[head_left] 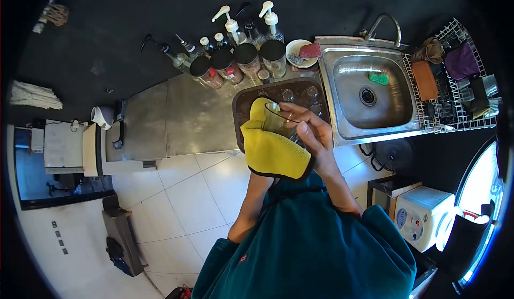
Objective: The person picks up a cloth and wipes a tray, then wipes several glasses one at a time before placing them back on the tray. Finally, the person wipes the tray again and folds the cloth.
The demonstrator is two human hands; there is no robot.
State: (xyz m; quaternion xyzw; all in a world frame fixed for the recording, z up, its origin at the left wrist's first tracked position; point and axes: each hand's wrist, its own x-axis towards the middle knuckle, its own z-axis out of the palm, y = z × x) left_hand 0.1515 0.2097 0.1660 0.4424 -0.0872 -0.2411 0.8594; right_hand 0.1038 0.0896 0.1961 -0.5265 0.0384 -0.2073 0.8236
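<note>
Right hand (pixel 317 134), fingers curved, on glass (pixel 277 119)

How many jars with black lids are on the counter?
4, side by side: first jar at left, second jar, third jar, then fourth jar beside the bowl. No others show.

Steel sink (pixel 350 111) (green sponge (pixel 378 78) inside), white wire rack (pixel 463 126), black-lidded jars (pixel 247 63), white-topped pump bottles (pixel 232 27)

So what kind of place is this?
Probably a kitchen: there's a metal sink with a wire rack beside it, and a row of black-lidded jars stands on the steel counter.
</note>
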